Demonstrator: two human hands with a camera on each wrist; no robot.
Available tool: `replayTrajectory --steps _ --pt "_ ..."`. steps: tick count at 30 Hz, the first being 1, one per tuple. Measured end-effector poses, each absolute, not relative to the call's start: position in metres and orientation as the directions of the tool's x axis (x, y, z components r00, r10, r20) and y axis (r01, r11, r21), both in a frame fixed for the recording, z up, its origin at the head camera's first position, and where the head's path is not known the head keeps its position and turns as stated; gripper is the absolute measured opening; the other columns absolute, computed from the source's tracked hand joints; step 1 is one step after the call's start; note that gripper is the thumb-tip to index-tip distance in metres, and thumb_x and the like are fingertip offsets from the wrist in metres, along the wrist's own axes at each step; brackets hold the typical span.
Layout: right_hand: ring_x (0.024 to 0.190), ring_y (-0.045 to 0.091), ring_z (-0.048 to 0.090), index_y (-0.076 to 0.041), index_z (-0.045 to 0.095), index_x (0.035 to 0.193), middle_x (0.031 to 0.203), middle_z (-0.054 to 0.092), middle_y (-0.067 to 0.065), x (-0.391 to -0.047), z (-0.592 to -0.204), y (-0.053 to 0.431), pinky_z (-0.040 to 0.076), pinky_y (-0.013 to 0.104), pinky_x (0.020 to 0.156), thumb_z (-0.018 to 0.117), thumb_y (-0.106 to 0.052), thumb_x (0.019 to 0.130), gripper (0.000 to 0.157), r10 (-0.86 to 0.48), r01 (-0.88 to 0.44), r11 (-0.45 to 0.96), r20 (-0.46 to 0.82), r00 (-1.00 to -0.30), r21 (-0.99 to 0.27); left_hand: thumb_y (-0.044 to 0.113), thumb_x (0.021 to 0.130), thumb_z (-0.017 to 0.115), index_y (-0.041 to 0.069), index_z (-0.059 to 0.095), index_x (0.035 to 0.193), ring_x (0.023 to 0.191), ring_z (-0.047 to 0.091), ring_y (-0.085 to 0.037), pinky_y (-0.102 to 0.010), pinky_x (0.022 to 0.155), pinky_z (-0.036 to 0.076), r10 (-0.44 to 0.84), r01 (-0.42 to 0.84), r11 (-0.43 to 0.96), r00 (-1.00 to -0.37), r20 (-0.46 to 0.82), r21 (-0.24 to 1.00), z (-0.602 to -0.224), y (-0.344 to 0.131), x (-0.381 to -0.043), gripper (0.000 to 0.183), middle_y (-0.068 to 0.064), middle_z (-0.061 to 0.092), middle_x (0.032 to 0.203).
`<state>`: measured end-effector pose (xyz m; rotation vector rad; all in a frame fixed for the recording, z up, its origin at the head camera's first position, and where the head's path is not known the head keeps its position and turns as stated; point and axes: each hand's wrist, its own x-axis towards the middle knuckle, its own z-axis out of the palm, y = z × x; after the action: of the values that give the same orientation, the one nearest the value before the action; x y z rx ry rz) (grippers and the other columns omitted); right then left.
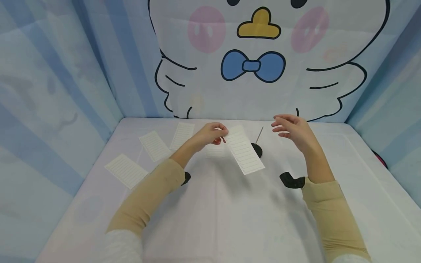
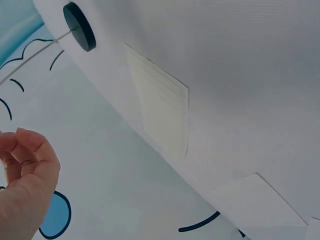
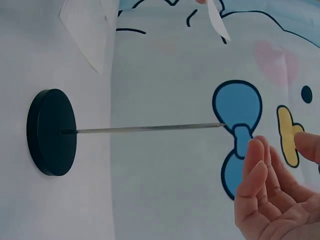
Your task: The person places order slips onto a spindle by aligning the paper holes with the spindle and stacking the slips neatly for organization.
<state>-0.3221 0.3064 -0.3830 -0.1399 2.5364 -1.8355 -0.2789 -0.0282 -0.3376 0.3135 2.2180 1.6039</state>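
Observation:
My left hand (image 1: 209, 134) pinches the upper left corner of a lined paper slip (image 1: 245, 150), which hangs tilted above the table. Right of the slip stands a bill spike (image 1: 257, 150), a thin upright metal rod on a round black base. In the right wrist view the whole spike (image 3: 55, 132) shows, with no paper on its rod. My right hand (image 1: 293, 132) is raised to the right of the spike, fingers loosely bent and holding nothing; in its own wrist view, the right hand (image 3: 275, 195) is near the rod's tip, apart from it.
Several lined slips lie on the white table (image 1: 204, 219): one slip (image 1: 126, 171) at the left, another slip (image 1: 154, 146) behind it, one slip (image 1: 182, 136) near the back edge, and one partly hidden slip (image 1: 215, 150) under the left hand. A printed cartoon curtain (image 1: 253, 98) hangs behind.

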Motion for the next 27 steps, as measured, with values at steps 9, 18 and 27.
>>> replayTrajectory --steps 9,18,27 --pt "0.085 0.022 0.062 -0.006 0.057 0.117 0.098 0.064 0.009 -0.267 -0.331 0.252 0.049 0.031 0.073 0.061 -0.045 0.084 0.051 -0.230 -0.061 0.428 -0.043 -0.972 -0.902 0.022 0.092 0.056 0.006 0.056 0.106 0.070 0.049 -0.015 -0.021 0.066 0.045 0.472 -0.024 0.323 -0.862 -0.183 0.946 -0.333 -0.010 -0.273 0.021 -0.006 0.059 0.083" --pt "0.081 0.019 0.058 0.006 0.052 0.120 0.092 0.059 0.006 -0.241 -0.310 0.219 0.049 0.026 0.068 0.054 -0.026 0.093 0.042 -0.258 0.016 0.515 -0.173 -0.951 -0.857 0.019 0.092 0.055 0.005 0.055 0.103 0.067 0.048 -0.014 -0.026 0.069 0.045 0.562 -0.015 0.322 -0.802 -0.203 0.947 -0.336 -0.001 -0.269 0.017 -0.004 0.057 0.081" --pt "0.075 0.022 0.057 0.007 0.059 0.107 0.081 0.062 0.004 -0.242 -0.316 0.217 0.047 0.029 0.067 0.059 -0.022 0.089 0.034 -0.251 0.008 0.555 -0.177 -0.952 -0.832 0.019 0.093 0.054 0.006 0.056 0.102 0.067 0.047 -0.014 -0.025 0.067 0.044 0.600 0.014 0.335 -0.774 -0.202 0.942 -0.336 0.001 -0.264 0.017 -0.003 0.056 0.082"
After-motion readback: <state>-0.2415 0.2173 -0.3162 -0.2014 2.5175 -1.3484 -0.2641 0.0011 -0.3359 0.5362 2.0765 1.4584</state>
